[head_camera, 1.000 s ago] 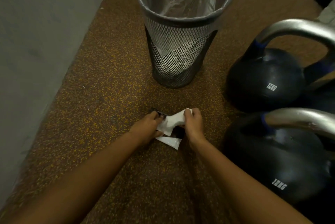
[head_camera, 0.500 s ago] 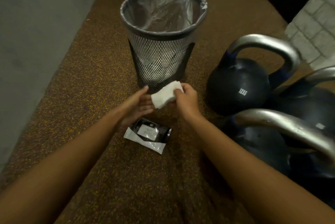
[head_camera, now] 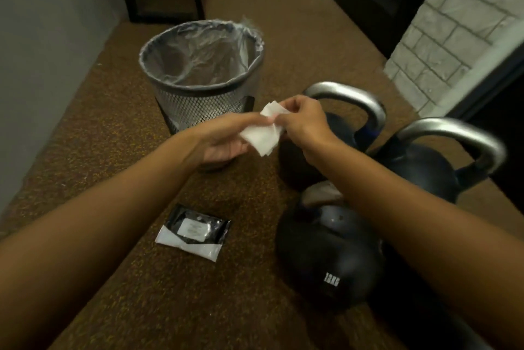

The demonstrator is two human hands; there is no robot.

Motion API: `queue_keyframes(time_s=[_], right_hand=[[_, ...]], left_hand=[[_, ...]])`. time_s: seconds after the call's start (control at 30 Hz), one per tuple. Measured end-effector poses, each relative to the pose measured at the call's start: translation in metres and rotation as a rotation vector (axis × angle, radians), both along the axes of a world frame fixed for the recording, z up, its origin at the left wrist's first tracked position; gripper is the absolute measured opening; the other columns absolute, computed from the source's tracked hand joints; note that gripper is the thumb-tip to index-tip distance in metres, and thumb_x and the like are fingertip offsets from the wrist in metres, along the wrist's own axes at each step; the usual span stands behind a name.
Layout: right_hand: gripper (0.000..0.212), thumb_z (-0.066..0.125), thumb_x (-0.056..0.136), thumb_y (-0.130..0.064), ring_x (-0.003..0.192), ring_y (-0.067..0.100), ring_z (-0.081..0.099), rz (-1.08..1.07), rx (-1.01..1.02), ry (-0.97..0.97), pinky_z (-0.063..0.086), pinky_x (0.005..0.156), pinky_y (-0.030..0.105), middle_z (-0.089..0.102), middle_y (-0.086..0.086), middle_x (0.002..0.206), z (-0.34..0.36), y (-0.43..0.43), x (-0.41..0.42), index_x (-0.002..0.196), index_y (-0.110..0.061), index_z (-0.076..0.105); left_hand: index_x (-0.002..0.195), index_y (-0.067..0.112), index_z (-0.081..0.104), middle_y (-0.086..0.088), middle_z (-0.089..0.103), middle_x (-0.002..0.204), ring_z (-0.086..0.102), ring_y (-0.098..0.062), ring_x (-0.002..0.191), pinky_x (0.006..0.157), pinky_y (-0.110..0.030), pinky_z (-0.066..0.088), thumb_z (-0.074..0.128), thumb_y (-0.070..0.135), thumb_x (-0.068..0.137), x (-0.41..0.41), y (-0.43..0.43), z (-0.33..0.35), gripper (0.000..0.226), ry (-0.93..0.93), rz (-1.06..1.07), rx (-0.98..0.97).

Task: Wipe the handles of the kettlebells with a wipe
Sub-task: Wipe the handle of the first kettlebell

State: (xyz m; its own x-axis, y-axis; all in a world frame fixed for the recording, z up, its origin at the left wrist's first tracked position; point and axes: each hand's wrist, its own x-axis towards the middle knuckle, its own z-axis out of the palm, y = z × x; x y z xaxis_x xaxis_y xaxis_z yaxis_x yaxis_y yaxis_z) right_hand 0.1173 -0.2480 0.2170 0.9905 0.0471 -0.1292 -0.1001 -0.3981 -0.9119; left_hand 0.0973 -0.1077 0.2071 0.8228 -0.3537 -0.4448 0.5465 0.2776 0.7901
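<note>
A folded white wipe [head_camera: 262, 135] is held in the air between both hands. My right hand [head_camera: 304, 122] pinches its upper edge; my left hand [head_camera: 226, 137] holds it from the left with fingers under it. Three black kettlebells with silver handles stand on the floor at the right: one behind my right hand [head_camera: 351, 100], one further right [head_camera: 453, 137], and a near one marked 12KG [head_camera: 326, 256], its handle hidden by my right forearm.
A black wipe packet [head_camera: 195, 232] lies on the speckled brown floor below my left forearm. A mesh bin with a clear liner [head_camera: 201, 77] stands beyond my hands. A grey wall runs along the left; a brick wall [head_camera: 459, 26] rises at the right.
Both hands rose from the packet on the floor with the wipe between them. The packet stayed on the floor. My view tilted up and back.
</note>
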Motion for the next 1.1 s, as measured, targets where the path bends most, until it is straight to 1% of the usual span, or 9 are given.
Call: queue_keyframes(time_s=[0.1,0.2,0.3,0.43,0.6,0.7,0.83,0.93,1.1], right_hand=[[0.013,0.055,0.086,-0.005,0.092,0.018,0.062,-0.018,0.028,-0.077,0.053,0.08,0.032,0.063,0.006,0.099,0.01,-0.023,0.013,0.094,-0.016,0.055],[0.015,0.05,0.091,-0.007,0.092,0.014,0.058,-0.076,-0.027,-0.206,0.048,0.077,0.025,0.06,0.003,0.097,0.012,-0.052,0.026,0.103,-0.014,0.056],[0.026,0.046,0.092,-0.006,0.113,0.017,0.048,-0.171,-0.261,-0.378,0.041,0.095,0.029,0.052,0.005,0.119,0.006,-0.088,0.039,0.116,-0.015,0.053],[0.049,0.046,0.093,-0.013,0.136,0.024,0.021,-0.117,-0.629,-0.397,0.02,0.111,0.035,0.028,0.007,0.145,-0.007,-0.13,0.054,0.14,-0.015,0.033],[0.064,0.046,0.094,-0.027,0.14,0.027,0.012,-0.002,-0.846,-0.324,0.011,0.115,0.044,0.015,0.01,0.152,-0.031,-0.149,0.068,0.148,-0.013,0.013],[0.061,0.042,0.096,-0.027,0.138,0.028,0.017,0.016,-0.831,-0.331,0.014,0.113,0.043,0.02,0.012,0.15,-0.039,-0.152,0.071,0.147,-0.011,0.014],[0.059,0.042,0.096,-0.021,0.134,0.033,0.024,0.041,-0.673,-0.329,0.02,0.11,0.043,0.024,0.017,0.145,-0.046,-0.148,0.068,0.146,-0.008,0.013],[0.061,0.045,0.094,-0.018,0.129,0.035,0.025,0.001,-0.694,-0.359,0.021,0.108,0.044,0.024,0.018,0.142,-0.052,-0.143,0.069,0.145,-0.005,0.013],[0.066,0.046,0.089,-0.012,0.125,0.036,0.026,-0.08,-0.704,-0.347,0.022,0.107,0.044,0.022,0.017,0.141,-0.058,-0.134,0.072,0.145,-0.005,0.011]], left_hand=[[0.112,0.006,0.054,-0.007,0.07,0.085,0.069,-0.013,0.076,0.072,-0.024,0.056,0.049,0.005,0.088,0.02,-0.027,0.022,0.024,-0.056,0.027,0.061],[0.119,0.002,0.048,-0.013,0.064,0.102,0.063,-0.019,0.089,0.076,-0.028,0.052,0.046,0.001,0.089,0.041,-0.049,0.03,0.03,-0.068,0.157,0.054],[0.13,0.002,0.044,-0.018,0.056,0.124,0.059,-0.027,0.11,0.083,-0.033,0.052,0.052,0.0,0.088,0.063,-0.063,0.016,0.042,-0.053,0.391,0.11],[0.124,0.016,0.053,-0.01,0.057,0.124,0.06,-0.026,0.104,0.087,-0.042,0.053,0.051,0.014,0.092,0.083,-0.079,-0.026,0.032,-0.199,0.597,0.51],[0.129,0.018,0.054,-0.002,0.057,0.13,0.053,-0.018,0.118,0.103,-0.041,0.043,0.046,0.024,0.096,0.086,-0.101,-0.057,0.035,-0.319,0.677,0.514],[0.13,0.017,0.053,0.001,0.055,0.132,0.05,-0.014,0.121,0.108,-0.032,0.036,0.044,0.027,0.097,0.094,-0.108,-0.061,0.036,-0.355,0.71,0.492],[0.125,0.015,0.056,-0.001,0.059,0.115,0.052,-0.017,0.113,0.094,-0.027,0.038,0.035,0.028,0.1,0.109,-0.12,-0.046,0.036,-0.433,0.581,0.55],[0.127,0.017,0.055,-0.001,0.056,0.131,0.046,-0.016,0.124,0.104,-0.028,0.032,0.031,0.029,0.101,0.111,-0.131,-0.048,0.038,-0.539,0.553,0.623],[0.135,0.02,0.048,0.003,0.045,0.142,0.036,-0.009,0.133,0.114,-0.03,0.024,0.03,0.016,0.098,0.1,-0.123,-0.081,0.041,-0.533,0.604,0.462]])
